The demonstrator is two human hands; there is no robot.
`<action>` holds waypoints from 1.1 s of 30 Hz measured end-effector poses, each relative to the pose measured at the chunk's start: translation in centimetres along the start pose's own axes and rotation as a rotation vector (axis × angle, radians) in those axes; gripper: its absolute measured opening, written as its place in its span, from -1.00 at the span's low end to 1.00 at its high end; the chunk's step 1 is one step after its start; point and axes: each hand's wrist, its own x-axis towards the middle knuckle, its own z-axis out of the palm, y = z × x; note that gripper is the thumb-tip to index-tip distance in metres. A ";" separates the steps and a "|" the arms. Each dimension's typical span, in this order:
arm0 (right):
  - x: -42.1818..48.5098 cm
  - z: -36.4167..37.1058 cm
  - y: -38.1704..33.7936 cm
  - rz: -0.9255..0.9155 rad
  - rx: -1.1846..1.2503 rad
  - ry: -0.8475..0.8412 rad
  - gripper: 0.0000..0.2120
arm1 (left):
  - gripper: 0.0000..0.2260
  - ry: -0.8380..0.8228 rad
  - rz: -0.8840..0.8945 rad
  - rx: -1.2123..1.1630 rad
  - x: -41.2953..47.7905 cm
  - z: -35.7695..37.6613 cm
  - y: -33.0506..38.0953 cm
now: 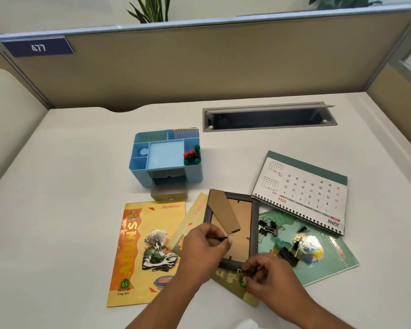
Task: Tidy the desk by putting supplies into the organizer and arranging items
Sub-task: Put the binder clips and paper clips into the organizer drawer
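A blue desk organizer stands mid-desk with its smoky drawer pulled out and coloured push pins in its right compartment. A dark picture frame lies face down, its cardboard stand raised. My left hand pinches a small black binder clip over the frame. My right hand grips another binder clip at the frame's near corner. More black binder clips lie on a green notebook.
Two yellow notebooks lie left of and under the frame. A desk calendar lies flat at the right, overlapping the green notebook. An open cable tray is set into the desk behind. Partition walls enclose the back and sides.
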 end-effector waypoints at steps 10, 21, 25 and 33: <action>0.6 4.3 -5.3 0.004 0.081 0.028 -0.86 | -0.85 0.097 0.008 0.095 1.4 -6.6 -1.8; 5.4 5.2 -12.0 -0.097 0.119 0.079 -0.88 | -0.89 0.158 0.117 0.243 6.9 -13.0 -0.6; 9.5 4.5 -13.6 -0.167 0.038 0.168 -0.89 | -0.90 0.181 0.126 0.317 8.9 -14.1 -0.6; 16.5 4.8 -14.2 -0.201 -0.193 0.230 -0.92 | -0.90 0.218 0.148 0.428 11.9 -14.3 -1.4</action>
